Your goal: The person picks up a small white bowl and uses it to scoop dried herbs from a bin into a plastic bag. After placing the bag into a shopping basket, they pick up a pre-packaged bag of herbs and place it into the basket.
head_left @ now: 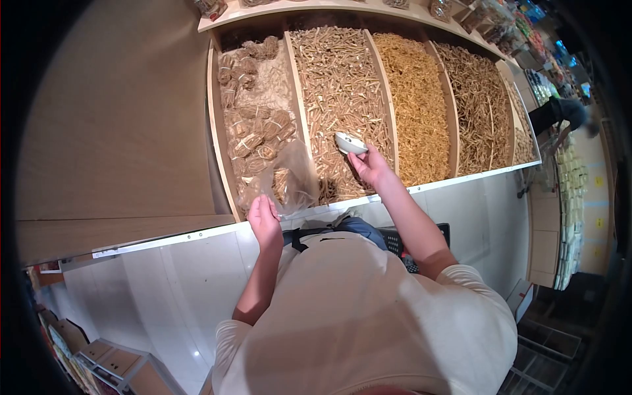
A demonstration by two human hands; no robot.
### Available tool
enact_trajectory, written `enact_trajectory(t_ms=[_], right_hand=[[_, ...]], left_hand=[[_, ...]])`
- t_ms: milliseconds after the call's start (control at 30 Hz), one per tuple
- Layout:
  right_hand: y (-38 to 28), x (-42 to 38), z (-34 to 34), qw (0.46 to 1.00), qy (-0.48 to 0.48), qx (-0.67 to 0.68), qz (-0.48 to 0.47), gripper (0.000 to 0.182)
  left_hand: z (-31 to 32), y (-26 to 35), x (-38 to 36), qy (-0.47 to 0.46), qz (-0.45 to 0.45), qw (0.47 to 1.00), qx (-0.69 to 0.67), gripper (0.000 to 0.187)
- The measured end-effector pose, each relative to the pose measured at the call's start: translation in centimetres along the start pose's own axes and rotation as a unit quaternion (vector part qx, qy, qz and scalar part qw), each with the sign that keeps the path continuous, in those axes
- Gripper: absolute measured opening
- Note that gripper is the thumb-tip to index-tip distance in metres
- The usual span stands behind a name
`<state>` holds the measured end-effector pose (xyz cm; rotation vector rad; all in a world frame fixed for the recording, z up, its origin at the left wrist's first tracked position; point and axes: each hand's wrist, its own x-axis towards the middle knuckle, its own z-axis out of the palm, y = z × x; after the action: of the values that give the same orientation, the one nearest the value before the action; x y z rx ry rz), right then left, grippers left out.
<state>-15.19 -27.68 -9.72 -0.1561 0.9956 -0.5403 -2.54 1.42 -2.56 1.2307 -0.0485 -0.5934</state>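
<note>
My left hand [264,220] pinches the edge of a clear plastic bag [297,176] at the front of the leftmost bin. Brown dried pieces show through the film. Over the second bin, my right hand [370,166] grips a small white bowl [349,142] by its near side, thumb and fingers at the rim. The bowl is tilted, close above the light-brown dried sticks [339,79]. Tied bundles of dried brown strands [263,128] lie in the leftmost bin, beyond the bag.
Wooden dividers [383,79] separate the bins. Further right are yellow dried strips [418,99] and darker brown sticks [477,105]. A white-edged front rail [461,178] runs before me. A black basket [394,242] is beside my waist. Another person [559,113] bends at the far right.
</note>
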Motion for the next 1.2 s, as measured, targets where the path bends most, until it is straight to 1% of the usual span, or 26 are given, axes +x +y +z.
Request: enact_trajectory(t_ms=[100,200,267,400,467,533,600,667,700,800,833,900,933,1000,1033,1100,1133,1167,1200], right_hand=[[-0.7,-0.6,0.7,1.0,0.001,0.008,0.006,0.04],[-1.2,-1.0,1.1,1.0,0.003,-0.029,0.0,0.037],[-1.5,-1.1,1.0,0.995,-0.003,-0.092,-0.026,0.031],[-2.0,-1.5,0.8,0.989,-0.015,-0.146,-0.003,0.027],[-1.9,-2.6,1.0,0.982,0.0,-0.187,-0.027,0.025],[-2.0,-2.8,0.3,0.98,-0.008,-0.195,-0.028,0.026],[-1.9,-3.5,-0.2,0.979,-0.016,-0.203,-0.029,0.027],[-1.6,-5.6,0.2,0.967,-0.005,-0.244,-0.076,0.025],[-1.5,-6.7,0.4,0.966,-0.006,-0.246,-0.075,0.025],[-1.2,-10.2,1.0,0.965,-0.046,-0.232,-0.115,0.023],[-1.1,-11.3,1.3,0.965,-0.046,-0.233,-0.114,0.023],[-1.0,-13.5,2.0,0.956,-0.095,-0.243,-0.133,0.024],[-0.8,-14.6,2.5,0.956,-0.095,-0.243,-0.133,0.024],[-0.1,-16.4,3.8,0.944,-0.151,-0.267,-0.119,0.024],[0.6,-17.2,4.6,0.944,-0.15,-0.267,-0.12,0.024],[2.6,-18.2,6.3,0.927,-0.188,-0.304,-0.114,0.025],[3.6,-18.1,6.8,0.916,-0.194,-0.333,-0.111,0.027],[4.7,-17.9,7.1,0.917,-0.193,-0.331,-0.112,0.027],[5.8,-17.6,7.5,0.892,-0.207,-0.383,-0.121,0.029]], left_hand=[[-0.1,-0.3,-0.1,-0.002,0.003,1.0,0.003,0.028],[0.1,-0.2,-0.3,-0.002,0.0,1.0,0.002,0.028],[0.1,-0.2,-0.5,0.002,-0.004,1.0,-0.001,0.028],[0.2,-0.2,-0.2,0.002,-0.009,1.0,-0.004,0.028],[0.2,-0.4,-0.1,0.001,-0.011,1.0,-0.004,0.028],[0.2,-0.4,0.0,-0.009,0.006,1.0,0.005,0.028],[0.3,-0.1,0.0,-0.01,-0.002,1.0,0.006,0.028],[0.5,0.3,0.0,-0.009,-0.01,1.0,0.005,0.027],[0.5,0.4,0.0,-0.012,-0.017,1.0,0.0,0.027],[0.5,0.2,0.2,-0.015,-0.024,1.0,-0.001,0.027],[0.5,0.1,0.2,-0.018,-0.026,1.0,0.004,0.027],[0.4,0.2,0.2,-0.024,-0.03,0.999,0.003,0.028],[0.4,0.2,0.2,-0.033,-0.035,0.999,0.002,0.03],[0.7,0.5,0.2,-0.036,-0.039,0.999,0.007,0.03],[0.8,0.6,0.2,-0.039,-0.042,0.998,0.012,0.031],[1.0,0.5,0.3,-0.048,-0.034,0.998,0.009,0.031],[1.0,0.6,0.4,-0.056,-0.027,0.998,0.008,0.03],[1.0,0.6,0.4,-0.058,-0.027,0.998,0.009,0.03],[1.0,0.7,0.5,-0.056,-0.036,0.998,0.0,0.03]])
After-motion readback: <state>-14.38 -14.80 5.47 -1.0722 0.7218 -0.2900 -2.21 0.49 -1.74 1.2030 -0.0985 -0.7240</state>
